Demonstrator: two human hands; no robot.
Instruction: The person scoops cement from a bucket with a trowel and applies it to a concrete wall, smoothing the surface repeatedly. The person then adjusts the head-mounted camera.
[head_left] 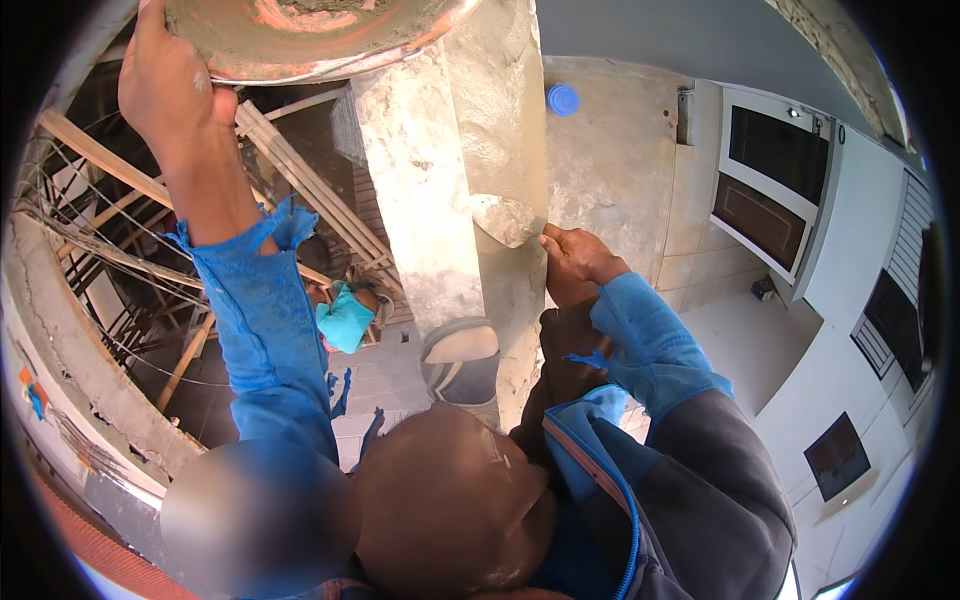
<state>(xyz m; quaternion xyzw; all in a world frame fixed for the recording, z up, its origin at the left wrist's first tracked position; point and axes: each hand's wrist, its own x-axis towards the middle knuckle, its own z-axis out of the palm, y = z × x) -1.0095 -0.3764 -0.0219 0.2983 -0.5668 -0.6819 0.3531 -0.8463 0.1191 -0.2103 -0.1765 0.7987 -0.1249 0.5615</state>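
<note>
The left hand [165,75] is raised high at eleven o'clock, its fingers curled tight around the rim of a round, shallow metal pan [310,35] smeared with grey mortar and rust-orange patches. Held up there, the pan sits close beside the work, so fresh mortar is within short reach of the tool.

The right hand [575,255], just right of centre, is clenched on the handle of a small steel trowel [508,220], whose mortar-coated blade lies flat against the corner of the rough grey concrete column [450,200]. The blade touches the wet plaster on the column's face, pressed there, I judge, to spread and smooth it along the edge.

Both arms wear frayed blue sleeves [270,330]. Below, at six o'clock, the person's head and dark jacket fill the view. Behind the column a grey bucket [460,360] stands on the floor, and timber scaffolding poles [150,185] cross at nine o'clock. A small blue round cap [563,99] sits on the plastered wall at one o'clock.
</note>
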